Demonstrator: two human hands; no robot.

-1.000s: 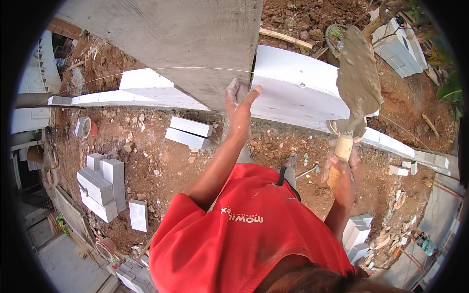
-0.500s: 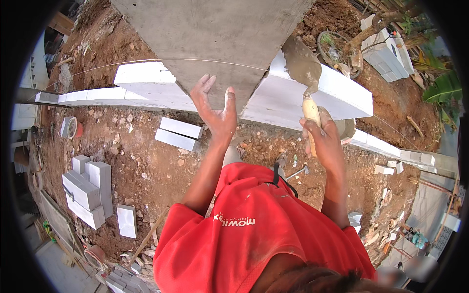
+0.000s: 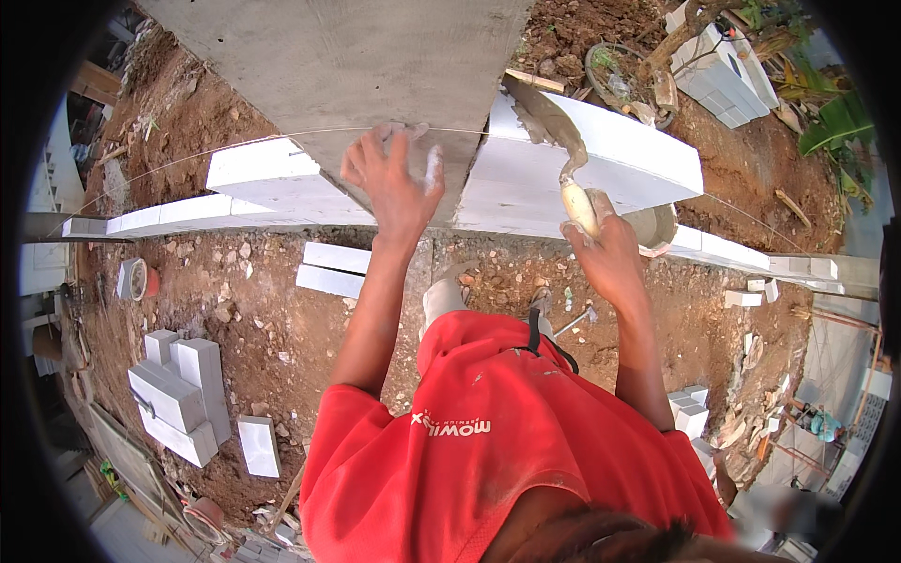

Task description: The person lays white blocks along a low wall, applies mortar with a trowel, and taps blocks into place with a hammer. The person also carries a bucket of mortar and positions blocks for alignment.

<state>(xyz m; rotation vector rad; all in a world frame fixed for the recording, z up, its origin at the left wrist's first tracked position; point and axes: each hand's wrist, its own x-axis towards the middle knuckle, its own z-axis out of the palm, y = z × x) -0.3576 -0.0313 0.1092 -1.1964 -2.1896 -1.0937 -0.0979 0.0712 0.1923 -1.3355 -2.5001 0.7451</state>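
My right hand (image 3: 610, 251) is wrapped round the pale handle of a trowel (image 3: 574, 205). The trowel's blade, smeared with grey mortar (image 3: 547, 114), lies over the top of a white block (image 3: 610, 150) close to the right edge of a grey concrete column (image 3: 375, 56). In front of the column my left hand (image 3: 399, 183) is raised, fingers bent and apart, thumb up, with pale residue on them. Its fingertips reach the thin string line (image 3: 450, 129) and a grey smear; whether they touch the column I cannot tell. Another white block (image 3: 272, 178) stands left of the column.
A mortar bucket (image 3: 652, 228) stands beside my right hand, partly hidden. Low white block courses (image 3: 178, 214) run off both ways. Loose blocks (image 3: 335, 256) and a block stack (image 3: 178, 394) sit on the stony soil. A hammer (image 3: 574, 319) lies near my feet.
My left hand has risen slightly toward the string, its fingers more bent. The trowel has shifted left and its blade tilted toward the column. The whole view has turned a little.
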